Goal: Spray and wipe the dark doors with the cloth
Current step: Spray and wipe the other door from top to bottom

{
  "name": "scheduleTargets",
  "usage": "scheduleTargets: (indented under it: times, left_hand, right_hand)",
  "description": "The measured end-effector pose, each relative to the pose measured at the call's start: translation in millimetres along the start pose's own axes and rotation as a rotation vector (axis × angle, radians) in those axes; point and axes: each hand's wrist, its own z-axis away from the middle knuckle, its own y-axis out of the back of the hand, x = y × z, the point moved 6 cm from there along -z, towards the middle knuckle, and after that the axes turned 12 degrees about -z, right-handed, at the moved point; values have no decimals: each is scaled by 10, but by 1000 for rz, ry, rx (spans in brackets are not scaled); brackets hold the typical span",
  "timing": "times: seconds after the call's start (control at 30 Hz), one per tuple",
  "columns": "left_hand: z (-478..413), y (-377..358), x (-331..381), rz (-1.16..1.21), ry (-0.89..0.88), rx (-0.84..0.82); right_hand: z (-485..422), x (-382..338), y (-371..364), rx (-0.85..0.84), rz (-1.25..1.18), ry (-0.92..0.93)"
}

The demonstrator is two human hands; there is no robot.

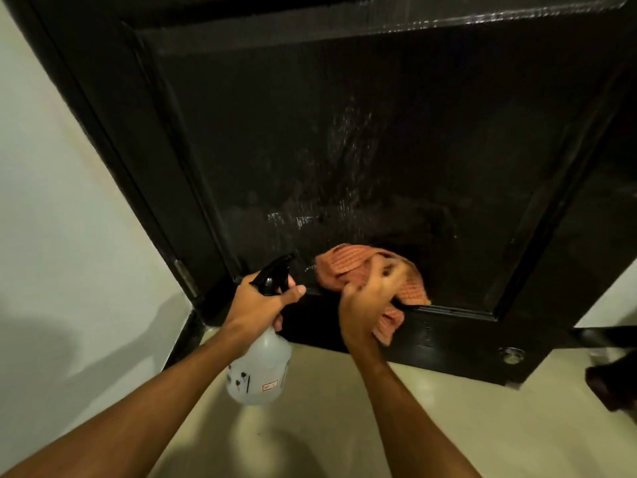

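Note:
A dark panelled door (379, 150) fills the upper view, its recessed panel streaked with wet spray marks. My right hand (368, 301) presses an orange checked cloth (348, 263) against the lower edge of that panel, and the hand looks blurred. My left hand (258, 301) grips the neck of a clear spray bottle (258, 370) with a black trigger head (275, 274), held just left of the cloth, nozzle towards the door.
A pale wall (51, 201) stands to the left beside the dark door frame (113, 143), with a metal hinge (186, 277). Cream floor (310, 426) lies below. A round metal fitting (512, 355) sits near the door's bottom right. A dark object (610, 381) lies at the right edge.

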Motion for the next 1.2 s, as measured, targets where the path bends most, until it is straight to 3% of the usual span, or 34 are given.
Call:
scheduleTargets:
  times: [0.07,0.13,0.27,0.33,0.43,0.53,0.63,0.73,0.87,0.93,1.0,1.07,1.13,1.2]
  left_hand:
    - [18,74,-58,-8,1,6]
    - [34,115,-79,-6,0,-3]
    - [-72,261,-118,1,-1,-7]
    - [-136,336,-184,18,-8,1]
    - [-204,333,-313,24,2,8]
    - [-246,308,-330,70,7,20]
    - [-311,379,-298,74,-11,37]
    - [-352,413,-299,62,-22,13]
    - [-366,415,-413,69,16,6]
    - [-337,364,-468,52,37,-6]
    - [-281,344,-538,43,65,4]
    - [-263,401,-594,35,76,42]
    - [-295,541,-619,49,77,87]
    - [-348,683,-683,76,82,131]
  right_hand:
    - [225,107,-274,-272,96,21]
    - [146,8,-175,-269,50,18]
    - [-484,-506,545,342,-74,252]
    - [-672,-595,568,393,-10,368]
    - [-407,-449,37,-38,127,443]
    - [200,31,-493,-563,579,755]
    - [238,257,-679,-823,738,878]
    - [-167,-162,-658,-697,727,1088]
    - [-651,-651,-603,-479,747,1101]
    - [-467,-481,-614,-571,782,1230]
    - [-178,-126,-592,-836,872,1437]
    - [-112,-51,-557,-1026,929,1499]
    - [-230,-431,-659,-974,840,1497]
    - [-461,-939,-875,-783,817,1406]
